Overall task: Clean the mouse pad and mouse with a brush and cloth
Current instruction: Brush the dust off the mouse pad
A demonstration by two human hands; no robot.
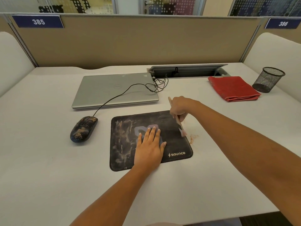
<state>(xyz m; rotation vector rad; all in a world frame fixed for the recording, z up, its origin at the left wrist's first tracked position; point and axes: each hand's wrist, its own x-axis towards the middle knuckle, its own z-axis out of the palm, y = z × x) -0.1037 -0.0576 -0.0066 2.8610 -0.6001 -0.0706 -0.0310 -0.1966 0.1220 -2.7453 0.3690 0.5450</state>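
Note:
A black mouse pad (pixel 123 144) streaked with pale dust lies at the middle of the desk. My left hand (pixel 150 144) presses flat on its centre, fingers straight. My right hand (pixel 180 108) grips a wooden-handled brush (pixel 179 123) whose bristles touch the pad's right edge. Brownish dust (pixel 193 138) sits on the desk just right of the pad. A black wired mouse (pixel 83 128) speckled with dust rests left of the pad. A folded red cloth (pixel 233 88) lies at the back right.
A shut silver laptop (pixel 114 90) lies behind the pad, with the mouse cable (pixel 130 89) running across it to a cable tray (pixel 187 70). A black mesh pen holder (pixel 268 79) stands at the far right. A beige partition (pixel 130 41) closes the back.

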